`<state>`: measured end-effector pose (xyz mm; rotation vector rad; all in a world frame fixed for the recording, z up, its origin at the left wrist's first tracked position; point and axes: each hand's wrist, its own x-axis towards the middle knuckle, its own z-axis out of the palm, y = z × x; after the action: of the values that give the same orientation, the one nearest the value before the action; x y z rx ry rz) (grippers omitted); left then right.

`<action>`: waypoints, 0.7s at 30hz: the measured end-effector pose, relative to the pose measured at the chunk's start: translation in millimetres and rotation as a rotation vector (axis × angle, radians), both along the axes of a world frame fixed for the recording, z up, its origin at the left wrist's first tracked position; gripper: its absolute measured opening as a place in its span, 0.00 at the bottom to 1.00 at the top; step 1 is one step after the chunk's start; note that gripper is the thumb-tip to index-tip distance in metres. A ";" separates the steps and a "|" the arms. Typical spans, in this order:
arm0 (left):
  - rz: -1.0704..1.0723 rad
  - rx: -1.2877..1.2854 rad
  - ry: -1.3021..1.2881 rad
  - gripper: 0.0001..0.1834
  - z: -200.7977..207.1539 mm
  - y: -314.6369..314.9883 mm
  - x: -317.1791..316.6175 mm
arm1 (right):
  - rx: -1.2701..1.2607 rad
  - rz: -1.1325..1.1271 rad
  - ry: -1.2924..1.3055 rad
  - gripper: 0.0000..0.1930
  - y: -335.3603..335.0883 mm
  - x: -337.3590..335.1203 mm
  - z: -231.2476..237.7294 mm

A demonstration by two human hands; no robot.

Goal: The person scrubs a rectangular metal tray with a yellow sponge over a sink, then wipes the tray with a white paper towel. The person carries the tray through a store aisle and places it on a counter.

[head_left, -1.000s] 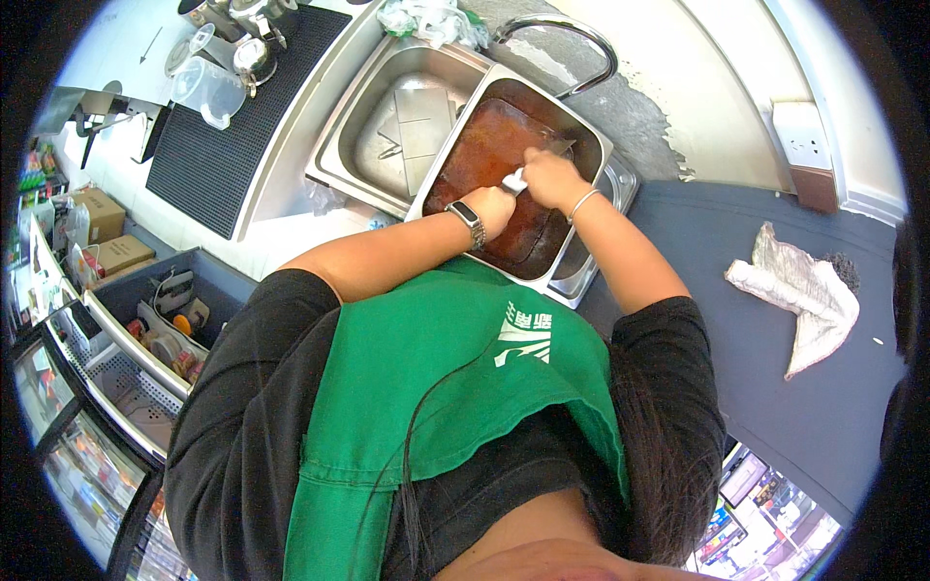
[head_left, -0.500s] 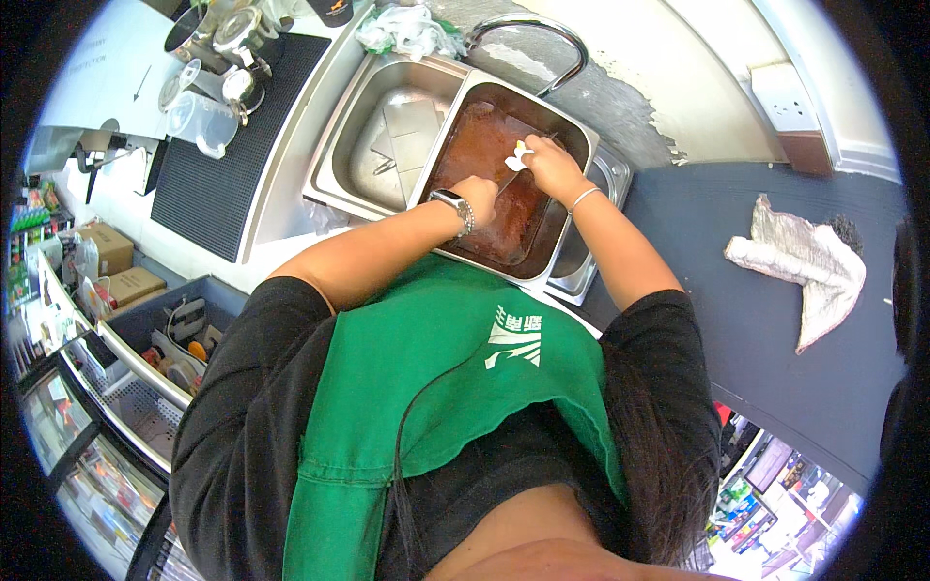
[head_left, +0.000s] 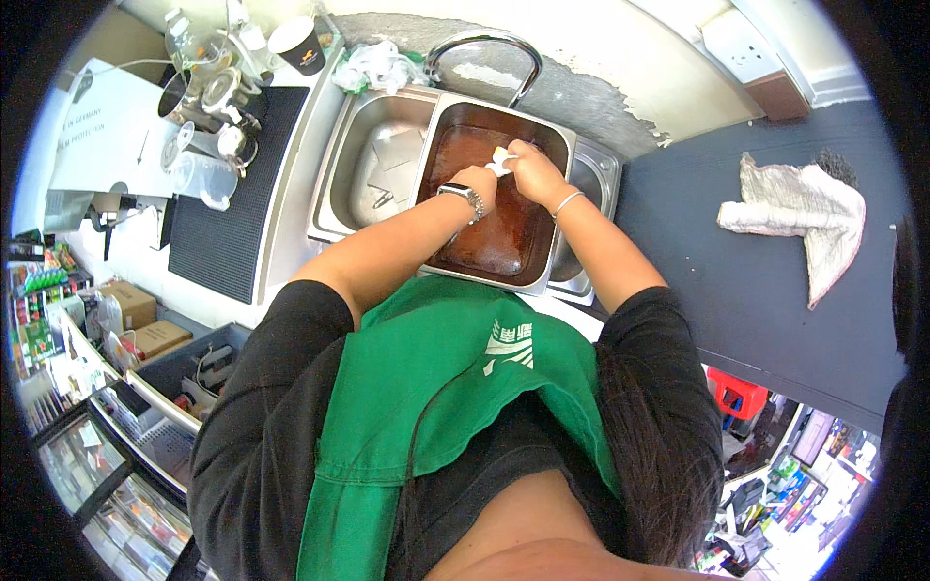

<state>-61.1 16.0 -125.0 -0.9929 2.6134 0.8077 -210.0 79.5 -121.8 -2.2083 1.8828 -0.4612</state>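
Note:
A deep rectangular metal pan [head_left: 494, 244] with brown stain or liquid over its inside sits across the sink unit. Both of my hands are over it, close together. My right hand [head_left: 534, 175] is closed on a small white piece [head_left: 500, 163] with a yellowish spot; whether this is a sponge or a cloth is unclear. My left hand [head_left: 473, 184], with a watch and a bracelet at the wrist, is curled shut just left of the white piece. What its fingers hold, if anything, is hidden.
Left of the pan lies a steel sink basin [head_left: 363, 165] under a curved faucet [head_left: 504, 44]. Plastic bags [head_left: 378, 68] are heaped behind it. A black ribbed mat [head_left: 237, 223] bears containers on the left. A whitish cloth [head_left: 804, 208] lies on the dark counter [head_left: 678, 232].
My hands have come closer together over the pan, the right one moving in toward the left with the white piece. The whole view has also shifted slightly.

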 end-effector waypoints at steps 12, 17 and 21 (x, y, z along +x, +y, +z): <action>-0.061 -0.069 -0.125 0.10 6.7 4.1 -10.0 | 0.082 -0.504 -2.208 0.14 52.6 -5.4 36.6; -0.038 -0.079 -0.152 0.11 -2.1 3.4 -14.7 | -0.077 -0.362 -2.536 0.21 73.8 -0.7 70.0; -0.165 -0.133 -0.215 0.12 -29.8 -9.4 -16.6 | -0.123 -0.449 -2.609 0.19 86.0 4.6 82.9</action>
<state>-77.7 6.6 -154.8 -0.8306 2.5463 0.4660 -205.4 165.5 -39.0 0.1580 0.4076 -1.8682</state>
